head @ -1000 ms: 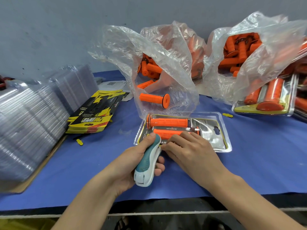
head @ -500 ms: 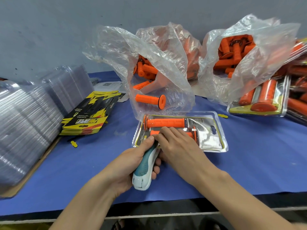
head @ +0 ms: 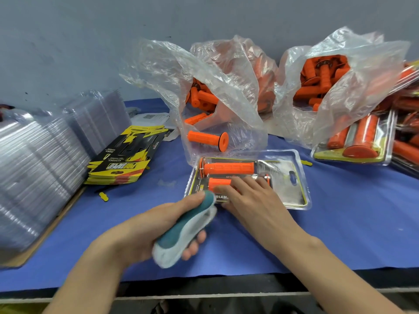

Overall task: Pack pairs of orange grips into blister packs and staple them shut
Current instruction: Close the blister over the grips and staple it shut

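A clear blister pack (head: 292,189) with a yellow-edged card lies on the blue table in front of me, holding two orange grips (head: 229,168). My right hand (head: 251,200) presses flat on the nearer grip and the pack's front part. My left hand (head: 158,225) grips a teal and white stapler (head: 183,232), whose nose sits at the pack's near left edge. The nearer grip is mostly hidden by my fingers.
Stacks of empty clear blisters (head: 38,166) stand at the left, with a pile of yellow-black cards (head: 127,162) beside them. Plastic bags of loose orange grips (head: 322,80) sit at the back, one grip (head: 207,138) lying loose. Finished packs (head: 358,141) are piled at the right.
My right hand slid farther onto the pack, over the nearer grip. The stapler's rear has swung left and tilted; its nose stays at the pack's near edge.
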`<state>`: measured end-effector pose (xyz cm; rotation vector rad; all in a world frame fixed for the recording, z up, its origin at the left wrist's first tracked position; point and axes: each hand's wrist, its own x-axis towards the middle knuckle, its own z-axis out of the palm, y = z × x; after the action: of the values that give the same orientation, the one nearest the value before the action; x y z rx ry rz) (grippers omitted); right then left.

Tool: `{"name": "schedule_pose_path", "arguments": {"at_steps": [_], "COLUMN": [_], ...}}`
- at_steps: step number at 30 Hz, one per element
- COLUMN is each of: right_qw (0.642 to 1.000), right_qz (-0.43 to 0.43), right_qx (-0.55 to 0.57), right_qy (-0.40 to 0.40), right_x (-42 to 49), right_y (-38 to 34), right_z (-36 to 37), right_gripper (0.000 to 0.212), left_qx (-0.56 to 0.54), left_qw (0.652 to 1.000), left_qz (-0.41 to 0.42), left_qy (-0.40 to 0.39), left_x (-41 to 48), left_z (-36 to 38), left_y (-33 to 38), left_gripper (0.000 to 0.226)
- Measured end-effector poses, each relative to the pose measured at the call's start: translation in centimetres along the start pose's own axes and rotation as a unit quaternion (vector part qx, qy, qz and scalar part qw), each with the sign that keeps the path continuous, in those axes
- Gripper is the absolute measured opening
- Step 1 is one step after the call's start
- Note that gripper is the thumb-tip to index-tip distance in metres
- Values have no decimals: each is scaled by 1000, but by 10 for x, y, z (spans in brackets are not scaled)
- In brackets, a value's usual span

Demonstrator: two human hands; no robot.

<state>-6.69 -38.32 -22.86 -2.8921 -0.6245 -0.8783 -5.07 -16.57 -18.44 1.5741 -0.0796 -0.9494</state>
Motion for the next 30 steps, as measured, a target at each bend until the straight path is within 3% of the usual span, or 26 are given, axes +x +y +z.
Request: {"name": "schedule_pose_path", "arguments": {"at_steps": [3, 7, 8, 10, 12, 13, 17, 19, 21, 23, 26, 28, 30], "right_qw": [1000, 999, 999, 998, 998, 998, 996, 994, 991, 988, 987, 986, 984], "right_qz": [-16, -34, -41, -49, -51, -53, -68, -78, -80, -75, -56, -40, -23], "right_qx": [14, 28, 28, 30, 36, 38, 58, 77, 104, 130, 144, 153, 170], "right_qy": [8, 3, -1, -8, -11, -10, -9, -11, -16, -27, -37, -42, -54], "right_x": [-4, -5, -5, -4, -4, -4, -11, -17, -24, -30, -34, -36, -37], "right_y": [2, -1, -2, -3, -4, -4, -2, 2, 8, 16, 28, 37, 45], "right_z": [0, -2, -2, -4, -6, -7, -11, -14, -19, -25, -36, -43, -50], "right_gripper": [20, 22, 25, 30, 32, 32, 30, 30, 31, 32, 36, 42, 46], "left_qx": [4, -115, -79, 94, 297, 358, 511, 531, 449, 316, 171, 127, 111], "left_qw": [999, 953, 937, 884, 781, 741, 662, 633, 675, 755, 885, 930, 949], "left_qz": [16, 123, 132, 113, 72, 56, -23, 8, 138, 253, 248, 211, 199], "left_qy": [42, 251, 314, 444, 545, 566, 548, 563, 569, 515, 354, 274, 220], "left_x": [-28, -25, -19, -7, 2, 5, 16, 20, 23, 27, 36, 41, 44], "left_z": [-41, -69, -71, -75, -75, -73, -67, -66, -63, -53, -32, -23, -17], "left_y": [-2, -1, -1, -5, -11, -12, -18, -17, -9, -1, 1, -1, -1], "left_gripper": [75, 71, 74, 77, 72, 69, 68, 65, 54, 36, 21, 24, 26]}}
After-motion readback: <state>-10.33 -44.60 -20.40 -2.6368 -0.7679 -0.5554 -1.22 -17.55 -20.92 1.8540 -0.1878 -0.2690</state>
